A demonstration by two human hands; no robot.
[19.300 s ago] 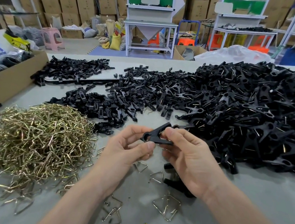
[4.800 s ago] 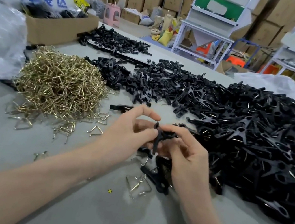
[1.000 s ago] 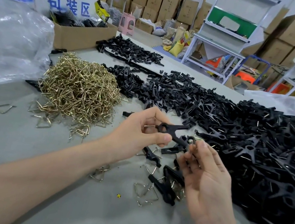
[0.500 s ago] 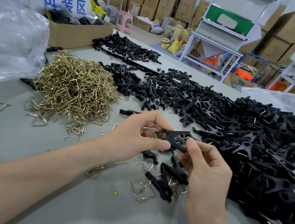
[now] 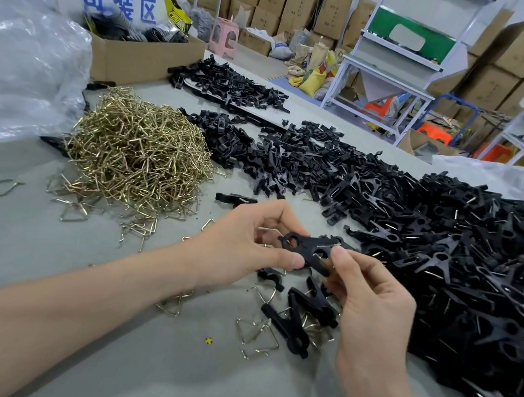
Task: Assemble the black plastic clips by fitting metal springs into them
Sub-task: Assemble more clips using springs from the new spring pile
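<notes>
Matt black plastic is seen all over the clip heap (image 5: 448, 251), with the same dull finish on the held clip (image 5: 309, 250). The spring pile (image 5: 139, 154) is made of shiny brass-toned metal wire. The table (image 5: 28, 249) is topped in smooth matt grey, the box (image 5: 138, 60) is plain cardboard, and the bag (image 5: 19, 73) is glossy, crinkly clear plastic.

Grey table (image 5: 44, 252) bears springs (image 5: 135, 153), clips (image 5: 448, 251), apparently a bag (image 5: 19, 70).

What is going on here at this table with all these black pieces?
A person is putting clips together. The left hand pinches the ringed end of one black clip above the table, and the right hand pinches its other end, where some metal wire shows. A pile of springs lies to the left, a heap of clips to the right.
</notes>
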